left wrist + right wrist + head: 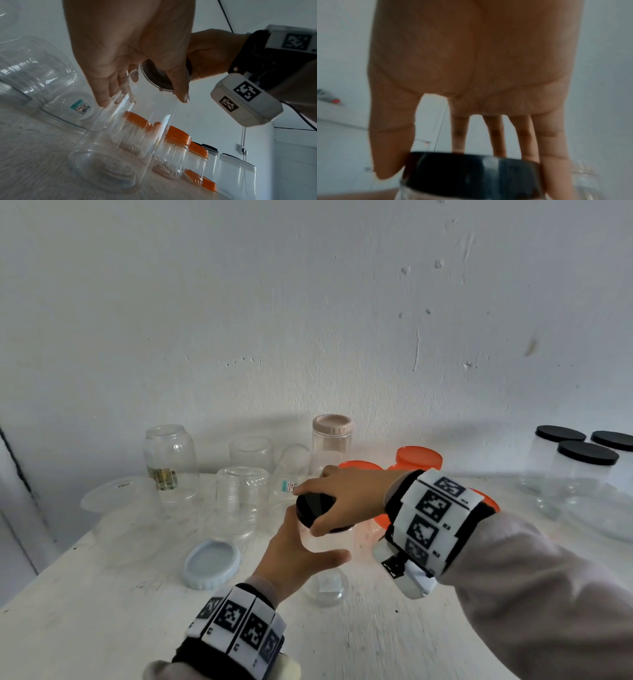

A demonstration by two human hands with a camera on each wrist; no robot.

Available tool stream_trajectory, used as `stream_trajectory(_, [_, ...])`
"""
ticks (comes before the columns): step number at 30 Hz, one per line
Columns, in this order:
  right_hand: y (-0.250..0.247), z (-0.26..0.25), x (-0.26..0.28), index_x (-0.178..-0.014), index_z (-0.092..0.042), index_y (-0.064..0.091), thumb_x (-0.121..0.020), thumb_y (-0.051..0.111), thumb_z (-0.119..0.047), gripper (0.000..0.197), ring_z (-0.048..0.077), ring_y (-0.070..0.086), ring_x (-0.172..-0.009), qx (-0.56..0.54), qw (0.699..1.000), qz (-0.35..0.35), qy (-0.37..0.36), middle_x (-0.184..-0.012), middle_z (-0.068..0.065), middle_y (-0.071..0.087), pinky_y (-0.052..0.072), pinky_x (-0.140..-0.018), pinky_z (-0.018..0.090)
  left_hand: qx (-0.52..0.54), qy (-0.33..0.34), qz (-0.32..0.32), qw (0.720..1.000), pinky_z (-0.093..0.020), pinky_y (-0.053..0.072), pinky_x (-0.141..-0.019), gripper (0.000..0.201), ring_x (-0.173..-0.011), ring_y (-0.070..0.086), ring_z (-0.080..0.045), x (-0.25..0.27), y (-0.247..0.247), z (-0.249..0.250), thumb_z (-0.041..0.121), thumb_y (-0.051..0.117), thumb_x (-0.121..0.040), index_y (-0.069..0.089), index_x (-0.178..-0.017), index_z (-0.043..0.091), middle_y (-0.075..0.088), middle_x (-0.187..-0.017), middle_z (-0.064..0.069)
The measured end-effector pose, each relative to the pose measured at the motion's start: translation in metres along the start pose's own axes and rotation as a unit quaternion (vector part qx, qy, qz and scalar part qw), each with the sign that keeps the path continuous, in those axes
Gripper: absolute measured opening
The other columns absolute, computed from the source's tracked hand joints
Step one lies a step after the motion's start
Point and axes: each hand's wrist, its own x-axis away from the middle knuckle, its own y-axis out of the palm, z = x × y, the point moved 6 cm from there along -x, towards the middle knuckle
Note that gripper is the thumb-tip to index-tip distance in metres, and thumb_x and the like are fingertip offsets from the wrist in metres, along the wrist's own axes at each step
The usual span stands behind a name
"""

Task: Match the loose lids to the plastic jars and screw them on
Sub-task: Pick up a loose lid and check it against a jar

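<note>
Both hands hold one clear jar point(325, 542) (empty), black lid point(313, 506) on.

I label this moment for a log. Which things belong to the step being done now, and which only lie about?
In use:
- black lid, in right hand
- clear jar, held by left hand

Lying about:
- pale blue lid
- orange-lidded jars
- black-lidded jars

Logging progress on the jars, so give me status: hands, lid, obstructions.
Left hand grips clear jar. Right hand grips black lid on its mouth. Nothing blocking.
</note>
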Motion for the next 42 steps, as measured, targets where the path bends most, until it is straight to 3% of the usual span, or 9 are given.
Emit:
stream_trajectory(3, [-0.002,0.002,0.003,-0.143,-0.046,0.03,-0.086,0.06,-0.048,0.065,0.021,0.044,-0.116,-0.026,0.999,-0.008,-0.024,-0.128,-0.003,0.041,0.043,-0.096,0.035,-0.002,0.002,0.0,1.0,-0.01,0.037,-0.075,0.08,-0.105,0.048,0.007,-0.001,0.0,0.0,0.038,0.086,-0.061,0.032,-0.121,0.043,0.05,-0.113,0.028])
stream_trajectory(11, [0.009,0.005,0.001,-0.146,-0.044,0.024,-0.087,0.044,-0.067,0.066,0.028,0.032,-0.122,0.012,0.999,0.049,-0.01,-0.131,0.005,0.039,0.036,-0.097,0.044,0.006,0.013,0.001,1.0,-0.009,0.038,-0.074,0.08,-0.103,0.048,0.013,0.0,0.0,0.001,0.035,0.087,-0.062,0.035,-0.122,0.043,0.054,-0.112,0.028])
stream_trajectory(16, [0.016,0.005,0.003,-0.146,-0.04,0.026,-0.088,0.04,-0.067,0.066,0.033,0.03,-0.122,0.011,0.996,0.087,0.001,-0.131,0.011,0.039,0.035,-0.092,0.043,-0.001,0.016,0.007,1.0,-0.01,0.039,-0.078,0.08,-0.107,0.049,0.006,0.0,0.001,0.001,0.033,0.087,-0.063,0.035,-0.124,0.043,0.055,-0.115,0.023])
stream_trajectory(22, [0.023,0.003,0.009,-0.144,-0.034,0.031,-0.091,0.037,-0.064,0.061,0.036,0.031,-0.12,0.011,0.99,0.14,0.003,-0.133,0.014,0.04,0.036,-0.096,0.044,0.006,0.016,0.008,1.0,-0.039,0.044,-0.102,0.086,-0.119,0.051,-0.009,-0.001,0.0,0.001,0.03,0.089,-0.061,0.04,-0.132,0.032,0.056,-0.123,0.015])
stream_trajectory(27, [0.03,0.015,0.028,-0.147,-0.036,0.028,-0.093,0.044,-0.056,0.06,0.031,0.027,-0.127,-0.069,0.986,0.153,-0.023,-0.146,0.006,0.031,0.032,-0.102,0.044,0.008,0.018,0.012,1.0,-0.038,0.044,-0.101,0.095,-0.118,0.053,-0.01,0.002,0.0,0.002,0.042,0.088,-0.049,0.04,-0.13,0.033,0.058,-0.123,0.014])
stream_trajectory(32, [0.03,0.065,0.068,-0.145,-0.037,0.033,-0.092,0.055,-0.048,0.059,0.021,0.022,-0.135,-0.115,0.974,0.197,-0.011,-0.148,-0.001,0.031,0.026,-0.106,0.037,-0.023,0.004,0.022,0.999,-0.031,0.038,-0.098,0.102,-0.12,0.048,-0.013,0.003,-0.001,0.001,0.046,0.089,-0.051,0.035,-0.137,0.032,0.053,-0.128,0.012])
stream_trajectory(35, [0.03,0.11,0.101,-0.139,-0.036,0.043,-0.089,0.06,-0.044,0.054,0.012,0.026,-0.132,-0.144,0.958,0.247,0.021,-0.142,-0.007,0.036,0.023,-0.104,0.026,-0.032,-0.002,0.02,0.999,-0.03,0.039,-0.095,0.103,-0.12,0.049,-0.013,0.004,-0.002,0.002,0.042,0.086,-0.051,0.034,-0.139,0.033,0.052,-0.13,0.012])
stream_trajectory(38, [0.038,0.159,0.136,-0.134,-0.03,0.05,-0.088,0.062,-0.042,0.049,0.01,0.036,-0.124,-0.169,0.942,0.284,0.065,-0.131,-0.011,0.044,0.031,-0.103,0.025,-0.027,-0.023,0.014,0.999,-0.031,0.041,-0.095,0.108,-0.117,0.051,-0.013,0.001,-0.002,-0.001,0.044,0.091,-0.046,0.034,-0.138,0.037,0.052,-0.131,0.014])
stream_trajectory(42, [0.073,0.213,0.171,-0.136,-0.033,0.046,-0.089,0.06,-0.044,0.05,0.007,0.036,-0.124,-0.153,0.954,0.225,0.129,-0.132,-0.014,0.041,0.033,-0.106,0.029,0.009,-0.034,-0.015,0.999,-0.037,0.041,-0.102,0.118,-0.12,0.052,-0.01,-0.001,-0.001,0.0,0.055,0.091,-0.03,0.039,-0.135,0.042,0.054,-0.13,0.02])
